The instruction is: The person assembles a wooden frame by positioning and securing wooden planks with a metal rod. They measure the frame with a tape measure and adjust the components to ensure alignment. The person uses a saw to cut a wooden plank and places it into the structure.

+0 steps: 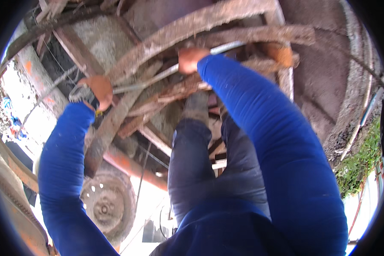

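both hands, left hand and right hand, are wrapped tight around the metal rod mid-frame; i'd keep pressure even and boots planted on the crusty frame.

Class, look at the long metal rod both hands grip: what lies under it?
Under the metal rod lie crusted wooden planks and, lower, a wheel. The left hand and right hand cover parts of it.

A long thin grey metal rod runs slantwise across the rusty, mud-caked frame, gripped near both ends.
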Tool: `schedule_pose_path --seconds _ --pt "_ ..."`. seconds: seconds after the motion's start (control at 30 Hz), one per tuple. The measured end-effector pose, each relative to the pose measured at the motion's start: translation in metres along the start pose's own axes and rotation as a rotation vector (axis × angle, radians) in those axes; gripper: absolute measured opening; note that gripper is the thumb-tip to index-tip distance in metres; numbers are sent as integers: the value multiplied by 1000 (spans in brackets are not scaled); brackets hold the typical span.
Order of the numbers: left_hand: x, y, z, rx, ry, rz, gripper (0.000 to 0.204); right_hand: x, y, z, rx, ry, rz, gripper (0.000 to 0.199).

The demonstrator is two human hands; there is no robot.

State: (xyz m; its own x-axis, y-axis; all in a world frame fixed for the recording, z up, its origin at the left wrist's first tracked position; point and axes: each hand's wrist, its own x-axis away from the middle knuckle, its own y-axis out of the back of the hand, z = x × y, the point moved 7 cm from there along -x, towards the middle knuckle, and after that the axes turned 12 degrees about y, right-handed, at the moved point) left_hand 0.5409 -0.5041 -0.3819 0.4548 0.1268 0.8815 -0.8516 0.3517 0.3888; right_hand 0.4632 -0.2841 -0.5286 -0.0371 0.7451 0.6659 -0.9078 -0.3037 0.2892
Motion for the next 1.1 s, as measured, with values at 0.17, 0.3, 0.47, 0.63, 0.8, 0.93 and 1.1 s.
schedule_pose_path --seconds 0.17,0.3,0.47,0.63,0.8,0.93,1.1 --pt "26 14 27 44 108 63 19 17 14 0 -29 -87 -120 34" --pt "61 15 72 176 246 14 20 21 24 15 56 -64 -275 30" --pt "96 9 110 221 303 4 23 57 46 58 5 -60 -361 27" --pt "115 -5 131 412 315 -44 26 92 66 101 74 9 -625 20" --pt "115 -24 140 635 233 -25 32 121 99 147 217 88 -792 16" --pt "101 -30 123 925 112 -34 37 142 140 146 332 70 -842 18" --pt "79 -12 87 998 -24 -196 40 150 162 101 377 92 -902 14"
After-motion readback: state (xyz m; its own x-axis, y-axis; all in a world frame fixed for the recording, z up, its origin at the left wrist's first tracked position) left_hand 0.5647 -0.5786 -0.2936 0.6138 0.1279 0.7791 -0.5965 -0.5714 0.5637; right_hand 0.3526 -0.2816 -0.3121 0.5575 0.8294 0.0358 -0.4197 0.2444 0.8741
